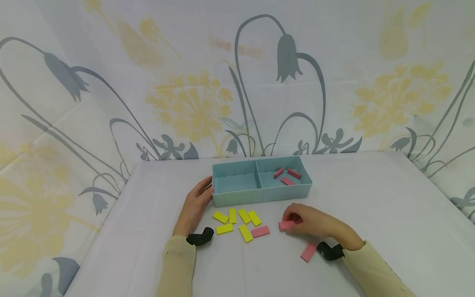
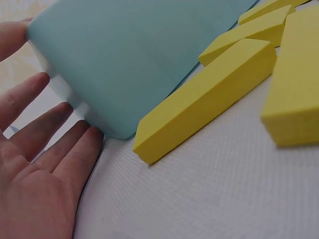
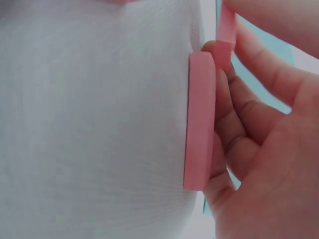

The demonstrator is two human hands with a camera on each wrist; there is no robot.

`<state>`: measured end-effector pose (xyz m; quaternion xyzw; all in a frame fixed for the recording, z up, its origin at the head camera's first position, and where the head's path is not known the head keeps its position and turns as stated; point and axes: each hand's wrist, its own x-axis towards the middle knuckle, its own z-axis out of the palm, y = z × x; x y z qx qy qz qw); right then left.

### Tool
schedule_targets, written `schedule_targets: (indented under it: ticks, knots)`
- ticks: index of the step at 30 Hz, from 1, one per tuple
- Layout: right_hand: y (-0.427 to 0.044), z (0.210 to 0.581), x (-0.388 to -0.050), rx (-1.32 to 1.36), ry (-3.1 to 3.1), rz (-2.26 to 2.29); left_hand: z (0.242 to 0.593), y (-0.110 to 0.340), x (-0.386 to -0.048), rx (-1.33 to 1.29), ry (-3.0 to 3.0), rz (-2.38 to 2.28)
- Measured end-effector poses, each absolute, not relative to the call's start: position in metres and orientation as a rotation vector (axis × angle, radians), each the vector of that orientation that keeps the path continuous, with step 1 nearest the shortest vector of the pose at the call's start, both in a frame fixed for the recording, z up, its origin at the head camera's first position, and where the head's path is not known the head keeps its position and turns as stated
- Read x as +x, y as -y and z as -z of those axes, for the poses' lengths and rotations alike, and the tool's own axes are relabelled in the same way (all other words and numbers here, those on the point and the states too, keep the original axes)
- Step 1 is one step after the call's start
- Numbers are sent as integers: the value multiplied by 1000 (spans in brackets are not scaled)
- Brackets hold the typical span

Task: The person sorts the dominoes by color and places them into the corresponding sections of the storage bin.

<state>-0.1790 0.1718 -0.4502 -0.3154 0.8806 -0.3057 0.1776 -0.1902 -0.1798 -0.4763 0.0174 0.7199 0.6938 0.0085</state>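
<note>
Pink shows in the right hand [image 1: 313, 220], whose thumb and fingers pinch one small held block [image 1: 285, 225]. Another pink block [image 1: 308, 252] lies on the white cloth [image 1: 148, 206] near the right wrist, and a single pink piece [image 1: 261, 231] lies left of that hand. Six yellow blocks [image 1: 224, 229] lie between the hands, closer to the left hand [image 1: 193, 208], which has its fingers spread and fairly straight, touching the end of a pale blue box [image 1: 259, 197]. Ahead of the right hand, three pinkish-red blocks [image 1: 294, 173] sit in the box's right compartment
</note>
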Motion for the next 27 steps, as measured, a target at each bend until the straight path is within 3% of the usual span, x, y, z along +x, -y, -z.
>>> schedule_targets:
  ticks: [17,27]
  knots:
    - [-169,452,-184,-653,-2451,1059,478,180,-191,45,-2239,-2197]
    - [-169,456,-185,-656,-2489,1042,478,180,-191,54,-2239,-2176]
